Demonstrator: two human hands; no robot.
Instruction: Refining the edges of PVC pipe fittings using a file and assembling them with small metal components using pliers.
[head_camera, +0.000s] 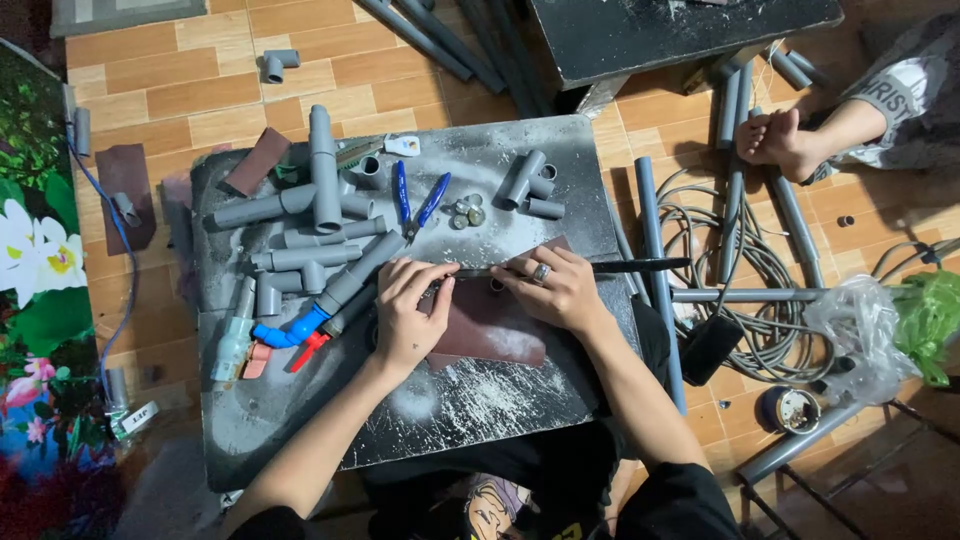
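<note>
Closest to you, your left hand (408, 305) lies flat with fingers spread on the brown sandpaper (490, 325). It looks like it presses the sheet down so it does not slide. Your right hand (556, 288), with a ring on one finger, is curled around a long dark rod (600, 266). The rod lies sideways across the top edge of the sandpaper, and its far end sticks out past the table (300, 430). Both hands sit close together, so the rod looks steady between them. White dust (480, 395) is sprinkled on the table just below the sandpaper.

A bit farther, to the left, grey pipe pieces (320, 235) lie in a pile, with a blue and red valve (290, 335) at the near end. Blue pliers (415, 200) lie behind your hands, beside some small coins (465, 212).

Farthest off, long grey pipes (655, 230) and a coil of cable (745, 270) rest on the floor, near another person's bare foot (775, 140).
</note>
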